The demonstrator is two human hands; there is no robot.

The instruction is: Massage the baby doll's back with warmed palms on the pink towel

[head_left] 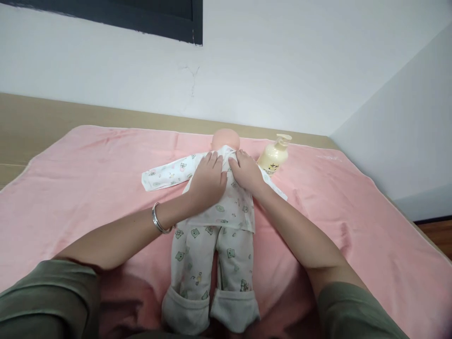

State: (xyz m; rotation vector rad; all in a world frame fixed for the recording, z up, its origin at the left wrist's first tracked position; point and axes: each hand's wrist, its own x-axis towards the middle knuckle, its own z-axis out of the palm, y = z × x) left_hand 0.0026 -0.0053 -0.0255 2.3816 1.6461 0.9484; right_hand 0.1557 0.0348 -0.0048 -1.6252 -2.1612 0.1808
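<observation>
A baby doll [226,137] with a bare head lies on a pink blanket [116,202], dressed in a white printed long-sleeved top [226,214] and printed trousers [197,263] with turned-up cuffs. No facial features are visible. My left hand [209,180] lies flat over the upper left of the doll's torso, fingers stretched toward the collar. On the other side, my right hand [246,173] rests at the collar and shoulder with its fingers apart. Both hands touch the top. One sleeve stretches out to the left; my right forearm partly covers the other.
A pale yellow pump bottle [273,157] stands on the blanket, just right of the doll's shoulder. Beneath the blanket is a wooden surface [31,117], which meets a white wall [247,84] at the back. A dark frame [158,21] is at the top left.
</observation>
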